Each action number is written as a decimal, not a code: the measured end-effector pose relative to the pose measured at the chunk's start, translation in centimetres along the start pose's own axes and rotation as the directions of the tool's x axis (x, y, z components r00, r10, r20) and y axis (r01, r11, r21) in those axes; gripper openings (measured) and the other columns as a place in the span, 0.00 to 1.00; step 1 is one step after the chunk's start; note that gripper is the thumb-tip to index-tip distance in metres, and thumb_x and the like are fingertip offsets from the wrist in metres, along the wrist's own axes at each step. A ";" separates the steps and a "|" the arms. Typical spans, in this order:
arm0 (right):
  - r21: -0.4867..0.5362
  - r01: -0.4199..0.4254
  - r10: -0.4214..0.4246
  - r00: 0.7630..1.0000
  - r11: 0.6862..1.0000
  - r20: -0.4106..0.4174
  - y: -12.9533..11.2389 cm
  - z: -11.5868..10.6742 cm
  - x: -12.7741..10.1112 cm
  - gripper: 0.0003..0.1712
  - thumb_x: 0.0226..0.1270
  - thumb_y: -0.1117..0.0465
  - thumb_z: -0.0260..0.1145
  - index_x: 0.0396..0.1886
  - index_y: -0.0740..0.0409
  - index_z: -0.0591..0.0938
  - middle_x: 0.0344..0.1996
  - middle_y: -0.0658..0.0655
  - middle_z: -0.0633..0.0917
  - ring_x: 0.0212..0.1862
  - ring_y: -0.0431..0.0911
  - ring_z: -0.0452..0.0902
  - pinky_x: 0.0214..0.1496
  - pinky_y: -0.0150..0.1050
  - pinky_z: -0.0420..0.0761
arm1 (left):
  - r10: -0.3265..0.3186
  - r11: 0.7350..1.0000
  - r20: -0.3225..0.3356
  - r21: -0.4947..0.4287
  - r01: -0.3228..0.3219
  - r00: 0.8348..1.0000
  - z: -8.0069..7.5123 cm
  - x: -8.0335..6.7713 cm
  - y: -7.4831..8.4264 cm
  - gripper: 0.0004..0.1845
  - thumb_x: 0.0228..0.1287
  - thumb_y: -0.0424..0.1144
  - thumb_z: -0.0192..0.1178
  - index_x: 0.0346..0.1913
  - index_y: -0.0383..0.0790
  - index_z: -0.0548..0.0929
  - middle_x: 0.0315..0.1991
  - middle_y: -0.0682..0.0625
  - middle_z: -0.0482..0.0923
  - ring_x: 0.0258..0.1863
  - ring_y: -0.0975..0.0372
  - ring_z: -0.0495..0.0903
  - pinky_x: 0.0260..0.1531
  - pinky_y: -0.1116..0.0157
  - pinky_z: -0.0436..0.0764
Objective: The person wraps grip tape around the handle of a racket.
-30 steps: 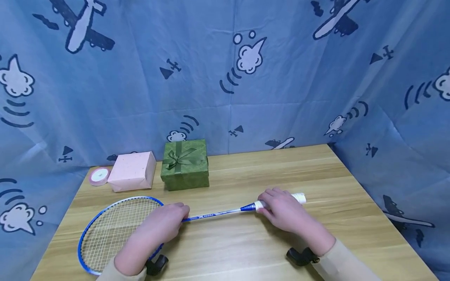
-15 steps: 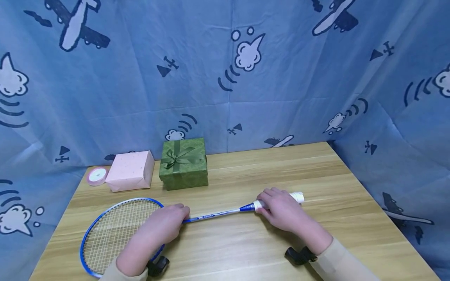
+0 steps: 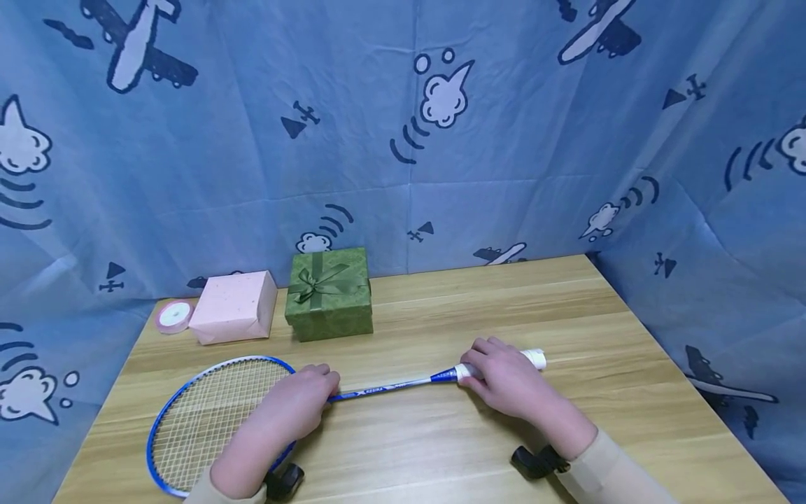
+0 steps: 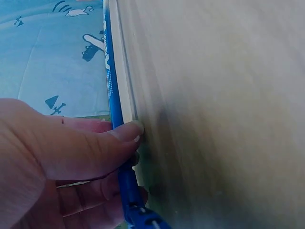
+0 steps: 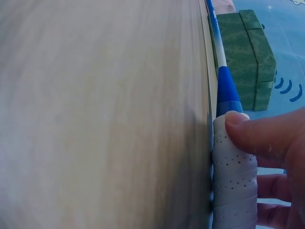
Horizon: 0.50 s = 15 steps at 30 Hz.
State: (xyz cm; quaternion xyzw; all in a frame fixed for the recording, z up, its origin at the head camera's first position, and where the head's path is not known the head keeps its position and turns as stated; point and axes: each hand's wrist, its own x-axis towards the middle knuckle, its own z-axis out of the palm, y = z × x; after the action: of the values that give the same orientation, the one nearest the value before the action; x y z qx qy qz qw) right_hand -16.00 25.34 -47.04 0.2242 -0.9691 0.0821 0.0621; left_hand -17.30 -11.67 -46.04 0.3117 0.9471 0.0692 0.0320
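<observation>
A blue and white badminton racket (image 3: pixel 384 389) lies across the table, its strung head on the left and its handle on the right. My left hand (image 3: pixel 301 400) pinches the shaft just beside the head; in the left wrist view the thumb (image 4: pixel 95 150) lies over the blue shaft (image 4: pixel 114 95) with fingers behind it. My right hand (image 3: pixel 504 374) grips the white wrapped handle (image 5: pixel 234 176), thumb on top near the blue cone (image 5: pixel 228 90). The handle's butt end sticks out past that hand. Part of the racket head is hidden under my left forearm.
Behind the racket stand a green gift box (image 3: pixel 330 297) with a bow and a pink wrapped box (image 3: pixel 231 306). A roll of pink ribbon (image 3: pixel 173 316) lies at the far left. Blue patterned cloth (image 3: pixel 352 140) hangs behind the wooden table (image 3: pixel 428 455).
The head view has shifted slightly since the earliest frame. Both hands keep their hold on the racket, which has barely moved.
</observation>
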 end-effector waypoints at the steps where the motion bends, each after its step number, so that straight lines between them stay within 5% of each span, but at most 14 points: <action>1: 0.001 -0.001 0.001 1.000 1.000 0.001 0.0 0.1 0.0 0.15 0.66 0.46 0.75 0.45 0.48 0.87 0.38 0.45 0.81 0.39 0.40 0.71 0.40 0.39 0.76 | -0.005 1.000 -0.001 -0.006 0.005 1.000 0.1 0.0 0.0 0.12 0.62 0.29 0.71 0.32 0.49 0.79 0.30 0.59 0.73 0.34 0.62 0.76 0.32 0.61 0.80; 15: 0.004 -0.027 0.027 0.999 1.000 0.032 0.3 0.2 -0.3 0.15 0.64 0.47 0.76 0.44 0.49 0.87 0.37 0.45 0.80 0.38 0.41 0.69 0.39 0.38 0.74 | 0.023 1.000 -0.107 0.022 -0.020 0.994 1.5 0.0 0.4 0.11 0.60 0.33 0.72 0.32 0.48 0.79 0.30 0.57 0.73 0.32 0.60 0.77 0.33 0.59 0.80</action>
State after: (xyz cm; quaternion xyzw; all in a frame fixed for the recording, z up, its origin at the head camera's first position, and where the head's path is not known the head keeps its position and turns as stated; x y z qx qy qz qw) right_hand -15.88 25.70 -47.29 0.2125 -0.9727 0.0815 0.0452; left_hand -16.95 -11.15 -47.52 0.3180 0.9448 0.0761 -0.0228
